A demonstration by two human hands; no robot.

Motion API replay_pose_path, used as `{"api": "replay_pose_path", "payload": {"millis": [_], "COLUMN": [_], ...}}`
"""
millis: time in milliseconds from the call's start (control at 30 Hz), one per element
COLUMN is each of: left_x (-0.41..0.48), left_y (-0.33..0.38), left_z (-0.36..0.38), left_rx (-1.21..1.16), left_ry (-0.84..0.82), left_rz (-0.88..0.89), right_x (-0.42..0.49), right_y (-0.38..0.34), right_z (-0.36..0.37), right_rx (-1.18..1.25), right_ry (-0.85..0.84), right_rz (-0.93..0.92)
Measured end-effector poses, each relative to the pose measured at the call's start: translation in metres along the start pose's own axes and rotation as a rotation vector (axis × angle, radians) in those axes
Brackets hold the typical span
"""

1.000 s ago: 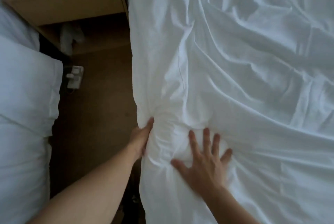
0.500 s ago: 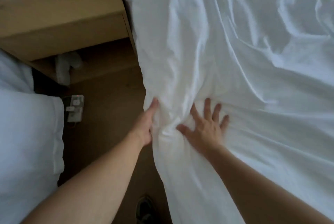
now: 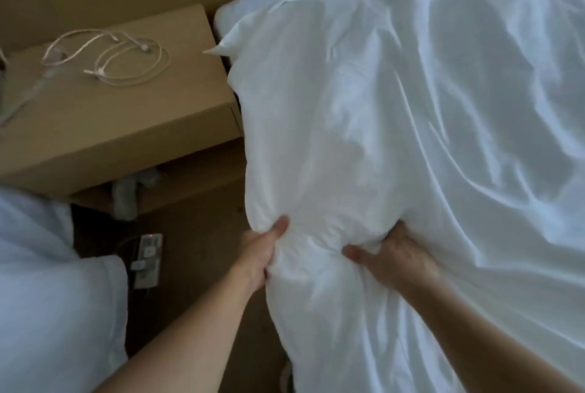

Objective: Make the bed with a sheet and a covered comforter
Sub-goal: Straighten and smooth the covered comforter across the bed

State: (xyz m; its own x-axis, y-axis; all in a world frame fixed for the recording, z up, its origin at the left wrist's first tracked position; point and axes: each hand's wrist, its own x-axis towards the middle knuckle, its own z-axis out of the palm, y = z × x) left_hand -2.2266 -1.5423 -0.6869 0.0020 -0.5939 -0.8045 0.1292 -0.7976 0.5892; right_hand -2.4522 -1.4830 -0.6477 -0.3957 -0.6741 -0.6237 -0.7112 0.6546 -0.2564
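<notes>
A white covered comforter (image 3: pixel 395 114) lies wrinkled over the bed and fills the right of the view, its left edge hanging over the bed's side. My left hand (image 3: pixel 258 255) grips a bunched fold of that edge from the side. My right hand (image 3: pixel 389 255) grips the same bunch from on top, its fingers curled into the cloth. The comforter's top left corner (image 3: pixel 228 44) points toward the nightstand. The sheet beneath is hidden.
A wooden nightstand (image 3: pixel 126 114) stands left of the bed with coiled white cables (image 3: pixel 107 58) on top. A power strip (image 3: pixel 147 259) lies on the brown floor below. A second white bed (image 3: pixel 57 297) fills the lower left. The gap between beds is narrow.
My view has tilted up toward the head of the bed. My right hand went from lying flat on the cloth to gripping it, and both hands now hold a gathered bunch.
</notes>
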Motion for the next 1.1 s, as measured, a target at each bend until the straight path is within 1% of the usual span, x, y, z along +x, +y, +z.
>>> {"api": "replay_pose_path", "payload": {"millis": [33,100,133,167,200,233,267,300,333,400,433,467,500,567,633,700,733,767,800,833,867,900,933,967,1000,1033,1100], "left_x": [-0.003,0.003,0.016,0.025,0.034,0.045,0.054,0.061,0.064,0.067,0.070,0.075,0.082,0.094,0.104,0.113,0.118,0.123,0.132,0.142,0.151,0.160,0.169,0.179,0.188,0.198,0.213], "left_y": [0.000,0.023,0.046,0.074,0.104,0.130,0.147,0.152,0.147,0.127,0.122,0.126,0.139,0.185,0.246,0.316,0.351,0.384,0.408,0.422,0.426,0.421,0.409,0.398,0.391,0.388,0.397], "left_z": [0.000,0.010,0.018,0.025,0.032,0.036,0.039,0.038,0.035,0.024,0.021,0.020,0.019,0.024,0.039,0.059,0.072,0.086,0.102,0.120,0.137,0.149,0.156,0.160,0.162,0.162,0.161], "left_rx": [0.063,0.116,0.102,0.069,0.002,-0.067,-0.099,-0.059,0.025,0.210,0.308,0.405,0.491,0.604,0.711,0.893,1.019,1.140,1.252,1.366,1.491,1.617,1.718,1.780,1.809,1.829,1.890], "left_ry": [0.021,-0.036,-0.091,-0.144,-0.176,-0.182,-0.155,-0.087,0.007,0.183,0.223,0.233,0.238,0.323,0.422,0.467,0.434,0.332,0.169,-0.008,-0.146,-0.239,-0.283,-0.277,-0.245,-0.215,-0.209], "left_rz": [-0.012,-0.024,-0.019,-0.002,0.016,0.027,0.038,0.048,0.034,-0.025,-0.034,-0.007,0.067,0.309,0.625,0.939,1.025,1.010,0.888,0.722,0.590,0.533,0.531,0.571,0.614,0.648,0.638], "right_x": [0.002,0.021,0.035,0.048,0.064,0.084,0.103,0.121,0.136,0.156,0.163,0.170,0.173,0.176,0.176,0.177,0.176,0.176,0.179,0.186,0.195,0.205,0.217,0.231,0.245,0.256,0.276], "right_y": [-0.005,-0.024,-0.039,-0.059,-0.081,-0.101,-0.120,-0.134,-0.147,-0.159,-0.161,-0.158,-0.157,-0.159,-0.162,-0.168,-0.172,-0.178,-0.184,-0.191,-0.198,-0.205,-0.210,-0.215,-0.221,-0.227,-0.237], "right_z": [-0.005,-0.041,-0.065,-0.087,-0.109,-0.128,-0.143,-0.147,-0.148,-0.130,-0.118,-0.106,-0.098,-0.096,-0.103,-0.106,-0.109,-0.115,-0.126,-0.139,-0.153,-0.165,-0.175,-0.182,-0.184,-0.181,-0.168], "right_rx": [-0.085,-0.306,-0.377,-0.391,-0.358,-0.255,-0.116,-0.045,-0.069,-0.212,-0.293,-0.332,-0.342,-0.308,-0.305,-0.333,-0.354,-0.353,-0.313,-0.201,-0.054,0.079,0.152,0.175,0.165,0.107,-0.027], "right_ry": [-0.082,-0.276,-0.333,-0.311,-0.180,0.032,0.254,0.396,0.375,0.104,0.020,-0.016,-0.022,-0.016,-0.036,-0.080,-0.106,-0.124,-0.110,-0.027,0.118,0.312,0.497,0.591,0.584,0.522,0.427], "right_rz": [0.007,-0.003,-0.060,-0.121,-0.222,-0.325,-0.398,-0.425,-0.400,-0.286,-0.256,-0.247,-0.246,-0.254,-0.230,-0.200,-0.177,-0.166,-0.169,-0.161,-0.142,-0.111,-0.071,-0.017,0.036,0.070,0.061]}}
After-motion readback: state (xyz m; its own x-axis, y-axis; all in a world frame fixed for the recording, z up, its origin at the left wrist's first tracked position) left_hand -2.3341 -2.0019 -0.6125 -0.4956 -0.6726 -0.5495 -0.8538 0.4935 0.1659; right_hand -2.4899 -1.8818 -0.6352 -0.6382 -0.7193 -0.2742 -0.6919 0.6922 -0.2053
